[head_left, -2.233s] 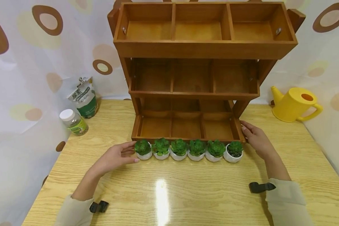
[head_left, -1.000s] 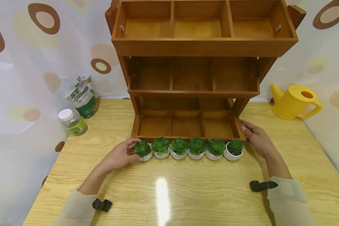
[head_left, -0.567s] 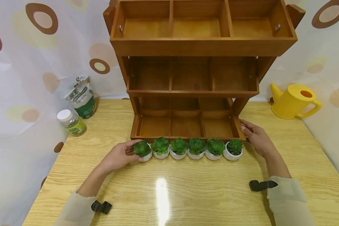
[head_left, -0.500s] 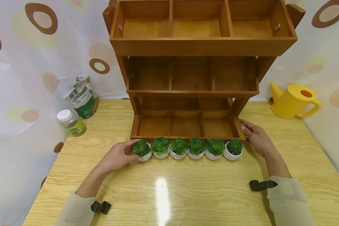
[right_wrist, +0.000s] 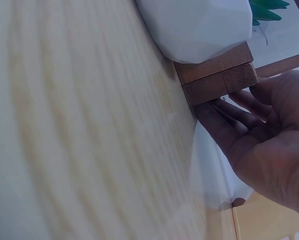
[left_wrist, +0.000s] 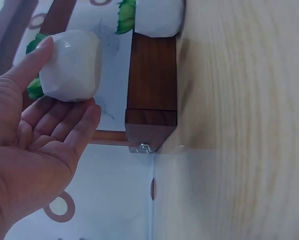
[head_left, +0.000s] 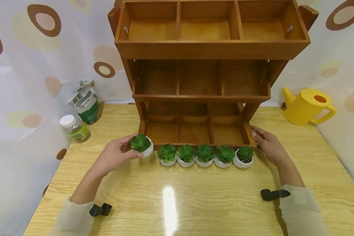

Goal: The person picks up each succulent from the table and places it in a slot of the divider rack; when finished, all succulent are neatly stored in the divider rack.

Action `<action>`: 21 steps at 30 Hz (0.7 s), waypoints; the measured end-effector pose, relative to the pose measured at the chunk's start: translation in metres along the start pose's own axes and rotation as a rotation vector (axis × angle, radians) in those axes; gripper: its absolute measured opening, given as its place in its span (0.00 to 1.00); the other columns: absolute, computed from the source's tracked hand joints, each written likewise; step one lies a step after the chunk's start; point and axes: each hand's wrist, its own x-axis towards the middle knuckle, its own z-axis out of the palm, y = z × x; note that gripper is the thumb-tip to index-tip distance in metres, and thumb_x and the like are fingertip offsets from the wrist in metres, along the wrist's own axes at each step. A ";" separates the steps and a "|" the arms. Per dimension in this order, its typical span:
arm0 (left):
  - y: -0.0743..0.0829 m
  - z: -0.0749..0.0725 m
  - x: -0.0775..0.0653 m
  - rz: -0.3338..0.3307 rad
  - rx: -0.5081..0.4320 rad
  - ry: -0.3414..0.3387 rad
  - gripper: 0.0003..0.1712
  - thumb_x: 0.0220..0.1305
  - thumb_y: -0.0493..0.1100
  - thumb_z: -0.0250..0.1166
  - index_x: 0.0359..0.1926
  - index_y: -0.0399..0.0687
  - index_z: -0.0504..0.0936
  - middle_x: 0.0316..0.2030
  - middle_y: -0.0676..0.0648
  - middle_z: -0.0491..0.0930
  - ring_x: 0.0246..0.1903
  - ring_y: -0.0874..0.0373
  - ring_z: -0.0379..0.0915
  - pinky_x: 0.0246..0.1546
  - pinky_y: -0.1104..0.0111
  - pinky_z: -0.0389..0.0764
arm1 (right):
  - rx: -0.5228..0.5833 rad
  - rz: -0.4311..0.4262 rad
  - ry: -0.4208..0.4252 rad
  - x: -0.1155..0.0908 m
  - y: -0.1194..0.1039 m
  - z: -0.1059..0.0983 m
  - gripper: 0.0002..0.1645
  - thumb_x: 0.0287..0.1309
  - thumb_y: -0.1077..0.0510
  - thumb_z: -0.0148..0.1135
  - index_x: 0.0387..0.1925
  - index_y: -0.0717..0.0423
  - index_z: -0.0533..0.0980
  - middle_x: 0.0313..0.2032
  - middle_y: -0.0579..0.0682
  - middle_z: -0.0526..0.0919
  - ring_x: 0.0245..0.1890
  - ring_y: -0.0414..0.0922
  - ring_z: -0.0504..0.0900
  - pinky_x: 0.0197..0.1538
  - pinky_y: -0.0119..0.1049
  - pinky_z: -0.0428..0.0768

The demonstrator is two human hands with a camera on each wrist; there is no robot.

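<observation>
In the head view my left hand (head_left: 115, 154) holds a small potted succulent (head_left: 140, 143) between thumb and fingers, off the table by the front left corner of a brown wooden three-tier shelf (head_left: 212, 50). The left wrist view shows the thumb against the faceted white pot (left_wrist: 72, 67), fingertips under its side, and green leaves partly hidden behind. My right hand (head_left: 269, 146) rests against the right side of the shelf's bottom tier, fingers relaxed. In the right wrist view that hand (right_wrist: 269, 135) touches the end of the wooden side board (right_wrist: 222, 85).
Several more potted succulents (head_left: 205, 154) stand in a row along the shelf's front edge. A yellow watering can (head_left: 306, 106) is at the right. On the left stand a white-capped jar (head_left: 76, 128) and a green-and-white pouch (head_left: 88, 105). Patterned cloth hangs behind.
My left hand has closed round the leftmost succulent's pot, then lifted it from the row, up and to the left. My right hand has stayed at the shelf's side.
</observation>
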 end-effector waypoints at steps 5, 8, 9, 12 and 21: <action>0.004 -0.006 0.008 -0.001 -0.005 0.016 0.43 0.61 0.51 0.75 0.74 0.51 0.69 0.69 0.43 0.73 0.66 0.45 0.73 0.62 0.54 0.78 | 0.001 -0.005 0.006 0.000 0.002 0.000 0.36 0.82 0.46 0.32 0.81 0.55 0.43 0.77 0.68 0.55 0.74 0.65 0.63 0.63 0.37 0.77; 0.005 -0.008 0.014 -0.017 -0.023 0.017 0.43 0.61 0.50 0.75 0.75 0.52 0.68 0.70 0.43 0.71 0.66 0.46 0.74 0.61 0.59 0.79 | -0.002 -0.007 0.009 0.000 0.002 0.001 0.36 0.82 0.45 0.33 0.81 0.54 0.44 0.77 0.68 0.55 0.74 0.65 0.63 0.61 0.33 0.78; 0.006 -0.009 0.015 -0.021 -0.030 0.016 0.43 0.61 0.49 0.74 0.75 0.52 0.67 0.70 0.43 0.72 0.66 0.47 0.74 0.60 0.60 0.80 | -0.001 -0.008 0.010 0.000 0.001 0.001 0.36 0.82 0.45 0.33 0.81 0.55 0.44 0.77 0.68 0.55 0.73 0.65 0.63 0.61 0.32 0.78; 0.009 -0.009 0.021 -0.032 -0.038 0.017 0.43 0.61 0.49 0.74 0.75 0.53 0.67 0.69 0.44 0.73 0.66 0.47 0.74 0.58 0.62 0.81 | 0.004 -0.010 0.012 0.000 0.001 0.001 0.36 0.82 0.45 0.33 0.81 0.55 0.44 0.77 0.68 0.55 0.74 0.65 0.63 0.60 0.30 0.79; 0.015 -0.008 0.041 -0.029 -0.020 0.026 0.42 0.61 0.49 0.75 0.74 0.53 0.69 0.64 0.45 0.79 0.63 0.50 0.77 0.57 0.62 0.82 | -0.005 0.008 0.017 0.001 0.002 0.002 0.35 0.82 0.46 0.32 0.81 0.53 0.44 0.77 0.67 0.55 0.74 0.64 0.63 0.64 0.40 0.74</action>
